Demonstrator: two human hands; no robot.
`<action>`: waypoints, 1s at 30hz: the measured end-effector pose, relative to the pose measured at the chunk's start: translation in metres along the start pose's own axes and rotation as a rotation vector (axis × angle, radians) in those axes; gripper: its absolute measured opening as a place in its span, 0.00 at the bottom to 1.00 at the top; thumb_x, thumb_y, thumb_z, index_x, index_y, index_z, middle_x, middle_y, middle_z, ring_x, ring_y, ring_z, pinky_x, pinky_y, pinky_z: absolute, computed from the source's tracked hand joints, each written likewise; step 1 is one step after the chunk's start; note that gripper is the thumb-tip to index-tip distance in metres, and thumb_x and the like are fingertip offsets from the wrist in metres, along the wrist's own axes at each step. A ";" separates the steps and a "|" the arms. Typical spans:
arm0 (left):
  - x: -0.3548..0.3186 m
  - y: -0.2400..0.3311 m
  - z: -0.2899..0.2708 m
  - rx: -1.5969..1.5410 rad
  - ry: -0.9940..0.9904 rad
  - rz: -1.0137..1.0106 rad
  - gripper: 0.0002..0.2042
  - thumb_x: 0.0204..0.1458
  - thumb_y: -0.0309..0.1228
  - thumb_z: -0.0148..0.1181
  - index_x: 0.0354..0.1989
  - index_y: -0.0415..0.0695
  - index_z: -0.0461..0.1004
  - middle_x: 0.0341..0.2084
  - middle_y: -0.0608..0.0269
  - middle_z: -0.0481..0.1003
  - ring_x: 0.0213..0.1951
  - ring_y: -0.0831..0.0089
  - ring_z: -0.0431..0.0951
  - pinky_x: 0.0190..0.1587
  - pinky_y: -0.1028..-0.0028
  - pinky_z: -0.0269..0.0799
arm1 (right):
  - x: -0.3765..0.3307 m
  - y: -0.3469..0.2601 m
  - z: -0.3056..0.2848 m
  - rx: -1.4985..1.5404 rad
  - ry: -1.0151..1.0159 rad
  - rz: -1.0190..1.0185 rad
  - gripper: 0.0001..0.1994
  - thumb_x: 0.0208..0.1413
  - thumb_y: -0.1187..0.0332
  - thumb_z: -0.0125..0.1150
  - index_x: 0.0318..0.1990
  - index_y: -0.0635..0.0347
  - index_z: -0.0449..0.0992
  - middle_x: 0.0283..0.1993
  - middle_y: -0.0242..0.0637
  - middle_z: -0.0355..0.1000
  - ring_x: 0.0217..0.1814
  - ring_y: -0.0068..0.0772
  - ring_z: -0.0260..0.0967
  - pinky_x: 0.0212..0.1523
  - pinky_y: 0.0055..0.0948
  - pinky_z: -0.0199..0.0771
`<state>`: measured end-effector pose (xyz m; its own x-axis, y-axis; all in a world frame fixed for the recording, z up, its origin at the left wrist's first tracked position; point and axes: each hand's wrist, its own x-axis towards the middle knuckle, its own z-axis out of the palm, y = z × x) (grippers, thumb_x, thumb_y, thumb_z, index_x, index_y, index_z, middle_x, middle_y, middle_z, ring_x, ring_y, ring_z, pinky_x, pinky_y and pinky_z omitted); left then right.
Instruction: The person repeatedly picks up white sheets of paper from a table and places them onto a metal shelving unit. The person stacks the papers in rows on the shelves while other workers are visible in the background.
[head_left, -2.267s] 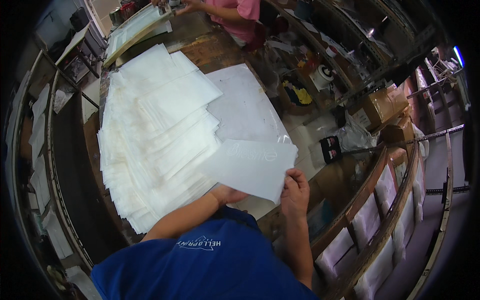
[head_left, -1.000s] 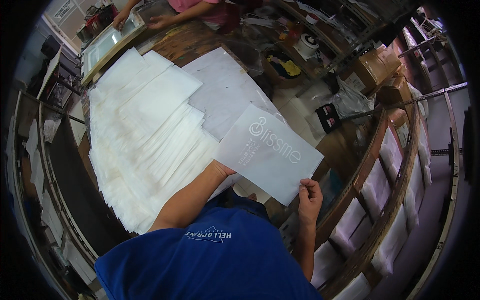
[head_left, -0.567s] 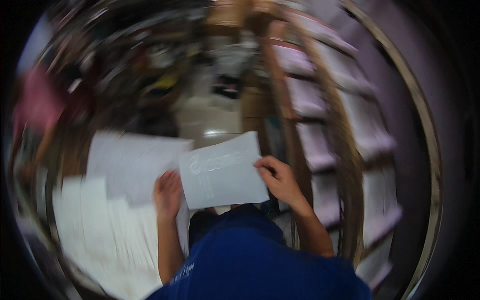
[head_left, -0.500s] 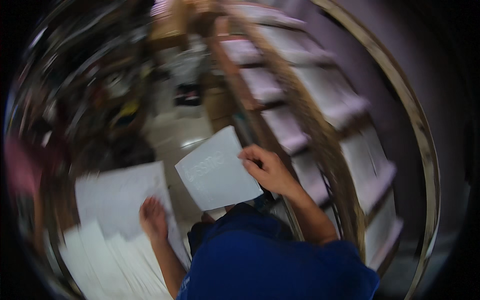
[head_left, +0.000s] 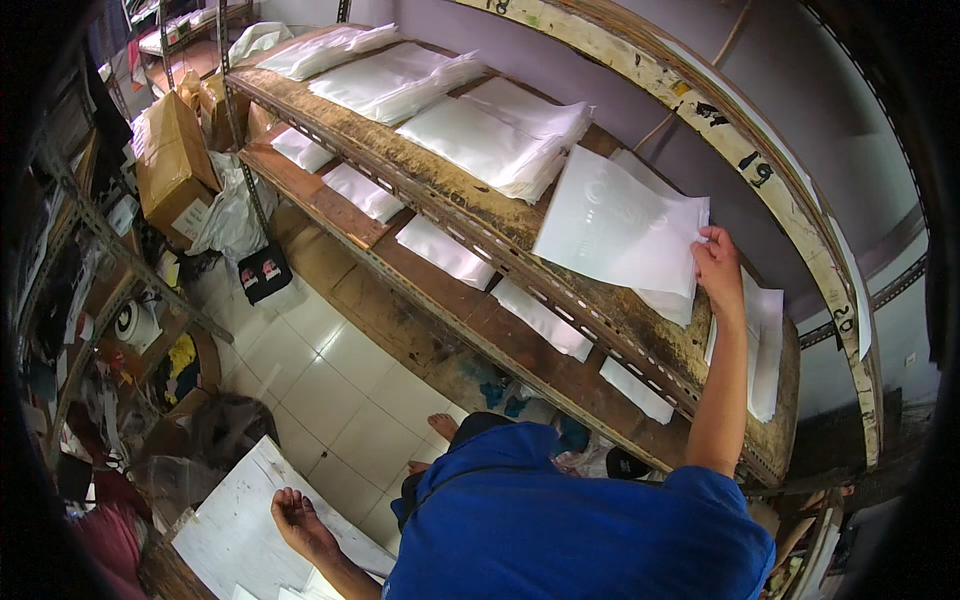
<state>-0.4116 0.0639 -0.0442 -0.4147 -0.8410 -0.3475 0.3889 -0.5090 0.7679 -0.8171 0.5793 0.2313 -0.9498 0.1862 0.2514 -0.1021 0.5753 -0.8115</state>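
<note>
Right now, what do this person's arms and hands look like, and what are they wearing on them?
Both hands are bare: no gloves, rings or watch can be seen on the left hand or the right hand. The forearms are uncovered too. The person wears a blue short-sleeved shirt whose sleeve ends above the right elbow. No straps, cables or markings show on either arm.

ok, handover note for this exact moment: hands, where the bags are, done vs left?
Right hand: raised to the upper shelf, fingers pinching the edge of one white flat bag, which lies over a short pile there.
Left hand: empty, palm up, resting on the white sheet on the work table behind.
Done: several bag stacks line the same shelf.
Left: the held bag is not yet released; more white sheets show at the table's lower edge.
</note>
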 end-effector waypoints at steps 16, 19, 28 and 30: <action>-0.040 0.014 0.018 0.181 0.217 0.054 0.11 0.57 0.37 0.52 0.39 0.43 0.73 0.32 0.65 0.74 0.37 0.75 0.74 0.42 0.73 0.69 | 0.098 0.177 -0.061 -0.950 0.046 -0.674 0.21 0.54 0.71 0.54 0.55 0.70 0.66 0.54 0.56 0.67 0.57 0.51 0.65 0.60 0.42 0.62; -0.070 0.041 0.019 0.356 0.241 0.131 0.10 0.57 0.34 0.50 0.36 0.40 0.73 0.31 0.62 0.73 0.36 0.74 0.74 0.43 0.72 0.71 | 0.085 0.105 -0.027 -0.532 -0.098 -0.316 0.20 0.57 0.73 0.51 0.56 0.73 0.64 0.58 0.55 0.64 0.61 0.52 0.61 0.63 0.41 0.58; -0.119 0.109 -0.040 1.252 0.715 0.641 0.10 0.50 0.29 0.59 0.40 0.41 0.74 0.35 0.56 0.74 0.36 0.62 0.75 0.40 0.67 0.70 | -0.108 -0.160 0.177 -0.422 -0.623 -0.668 0.26 0.58 0.53 0.55 0.55 0.68 0.69 0.54 0.53 0.69 0.55 0.52 0.66 0.58 0.39 0.63; -0.122 0.123 -0.069 1.640 0.895 0.674 0.12 0.46 0.30 0.62 0.40 0.43 0.74 0.37 0.57 0.73 0.40 0.58 0.72 0.39 0.64 0.69 | -0.115 -0.157 0.206 -0.331 -0.771 -0.669 0.27 0.59 0.50 0.54 0.61 0.54 0.66 0.61 0.54 0.64 0.62 0.54 0.61 0.64 0.41 0.55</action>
<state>-0.2572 0.0912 0.0553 0.1099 -0.8926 0.4372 -0.9320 0.0602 0.3573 -0.7529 0.3037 0.2211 -0.6725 -0.7337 0.0970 -0.6959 0.5824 -0.4201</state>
